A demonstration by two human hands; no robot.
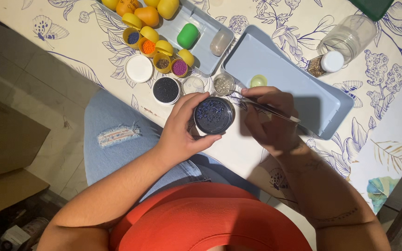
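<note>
While left fingers point(196, 104) cup jar point(213, 115), tweezers point(271, 110) adjacent.

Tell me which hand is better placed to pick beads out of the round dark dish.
Probably the right hand: it holds the thin tool whose tip points toward the dark dish of blue beads. The left hand is wrapped around the dish, so it looks occupied.

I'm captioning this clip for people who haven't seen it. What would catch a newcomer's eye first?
Probably the round dark dish of blue beads at the table's near edge, cupped by the left hand while the right hand holds a thin needle-like tool beside it. Next, the cluster of yellow egg-shaped capsules opened to show blue, orange and purple beads, at the upper left. A grey tray lid lies right of the hands.
</note>
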